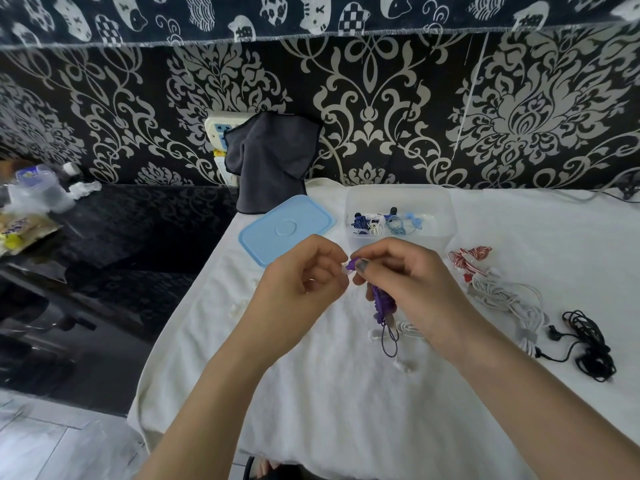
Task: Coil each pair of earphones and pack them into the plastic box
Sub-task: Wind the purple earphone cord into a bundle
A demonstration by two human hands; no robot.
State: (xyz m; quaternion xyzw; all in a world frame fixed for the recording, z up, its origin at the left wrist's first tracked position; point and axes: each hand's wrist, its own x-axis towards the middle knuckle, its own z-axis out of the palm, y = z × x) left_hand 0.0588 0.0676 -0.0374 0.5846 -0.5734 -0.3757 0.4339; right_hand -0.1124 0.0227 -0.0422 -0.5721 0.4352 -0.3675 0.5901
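I'm seeing my left hand [304,275] and right hand [398,271] pinching the purple earphones [381,303], its coil dangling below my right fingertips [362,266].

I hold the purple earphones [380,303] bunched in a coil above the white cloth, a loop of cord dangling below. The clear plastic box [398,216] sits open beyond, with dark blue, white and light blue coiled pairs inside. Red-and-white [469,258], white [509,299] and black earphones [588,344] lie tangled to my right.

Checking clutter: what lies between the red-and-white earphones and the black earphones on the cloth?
In the head view, a tangle of white earphones lies between the red-and-white earphones and the black earphones.
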